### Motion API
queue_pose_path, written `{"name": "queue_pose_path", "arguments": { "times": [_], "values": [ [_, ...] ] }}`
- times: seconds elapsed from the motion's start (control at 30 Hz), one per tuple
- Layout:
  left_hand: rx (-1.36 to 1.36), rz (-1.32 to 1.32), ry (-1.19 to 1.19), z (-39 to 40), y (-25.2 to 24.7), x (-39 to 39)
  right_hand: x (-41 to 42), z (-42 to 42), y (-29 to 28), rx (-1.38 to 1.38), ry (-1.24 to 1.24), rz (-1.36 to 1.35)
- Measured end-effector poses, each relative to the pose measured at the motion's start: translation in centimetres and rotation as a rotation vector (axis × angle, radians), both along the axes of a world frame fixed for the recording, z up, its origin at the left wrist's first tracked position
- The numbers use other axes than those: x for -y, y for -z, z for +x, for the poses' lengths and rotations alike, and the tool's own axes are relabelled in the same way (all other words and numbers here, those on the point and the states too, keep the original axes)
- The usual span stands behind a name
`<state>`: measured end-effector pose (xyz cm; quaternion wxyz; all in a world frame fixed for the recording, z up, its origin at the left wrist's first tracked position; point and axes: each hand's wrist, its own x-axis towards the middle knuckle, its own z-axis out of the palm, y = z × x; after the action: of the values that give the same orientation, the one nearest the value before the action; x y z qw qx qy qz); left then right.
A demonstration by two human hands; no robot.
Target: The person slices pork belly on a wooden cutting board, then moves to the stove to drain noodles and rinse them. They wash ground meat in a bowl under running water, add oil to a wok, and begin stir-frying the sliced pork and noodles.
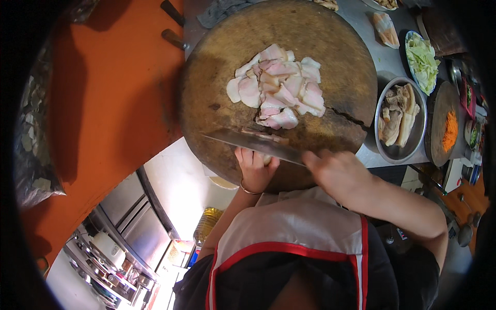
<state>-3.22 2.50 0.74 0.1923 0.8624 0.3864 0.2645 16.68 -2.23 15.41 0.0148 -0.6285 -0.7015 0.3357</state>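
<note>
My right hand [336, 176] grips a broad knife [252, 144], most likely a cleaver, whose handle is hidden in the fist. The blade lies slantwise over the near part of a round wooden chopping block [217, 85]. Just below the blade, my left hand [256, 166] holds a piece of pale meat [267, 159], mostly covered by fingers and blade. A thin cut strip of meat [263, 134] is on the far side of the blade. Beyond it, overlapping slices of pale pink, fatty meat [279, 87] are heaped on the block.
A metal bowl [423, 133] with meat chunks stands right of the block, near a plate of shredded cabbage [422, 62]. Farther right, a smaller board [436, 116] bears shredded carrot [450, 131]. The block has a crack [347, 117] at its right. Two dark handles [173, 38] show against the orange surface.
</note>
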Motion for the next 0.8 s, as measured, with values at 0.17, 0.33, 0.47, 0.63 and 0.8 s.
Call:
{"name": "queue_pose_path", "arguments": {
  "times": [0.17, 0.33, 0.47, 0.63, 0.8],
  "values": [
    [0.019, 0.02, -0.006, -0.2, 0.8, 0.1, -2.3, -2.1, 2.9, -0.089, 0.046, 0.089],
    [0.045, -0.016, -0.002, -0.2, 0.3, 0.4, 2.8, 1.7, -1.0, 0.093, -0.004, -0.135],
    [0.071, 0.049, -0.012, 0.1, 0.7, 0.2, -0.6, -1.1, 5.5, 0.002, -0.009, 0.096],
    [0.058, 0.069, -0.032, -0.2, 0.3, 0.1, -0.9, -1.8, 6.8, -0.004, -0.004, 0.199],
    [0.068, 0.076, -0.049, 0.0, 0.0, 0.2, 3.3, 1.5, 3.8, 0.105, -0.038, 0.052]
  ]
}}
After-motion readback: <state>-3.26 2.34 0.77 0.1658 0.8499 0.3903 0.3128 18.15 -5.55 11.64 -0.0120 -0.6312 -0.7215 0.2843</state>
